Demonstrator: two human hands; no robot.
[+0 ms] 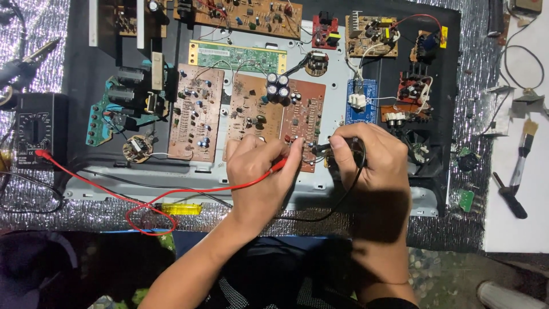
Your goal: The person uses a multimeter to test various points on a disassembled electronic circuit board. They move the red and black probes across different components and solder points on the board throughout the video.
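Both hands work the brown circuit board (303, 114): left hand (260, 171) fingers pinch red probe (278, 166), right hand (372, 166) fingers grip black probe (321, 148). We judge probing underway; next needs steady tip placement.

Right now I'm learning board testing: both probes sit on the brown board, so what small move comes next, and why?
Probably glance left at the meter: the left hand holds the red probe and the right hand the black probe on the brown board.

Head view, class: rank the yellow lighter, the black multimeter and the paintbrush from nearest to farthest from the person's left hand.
1. Yellow lighter, just lower left of the left hand, on the foil.
2. Black multimeter, far left edge.
3. Paintbrush, far right, beyond the right hand.
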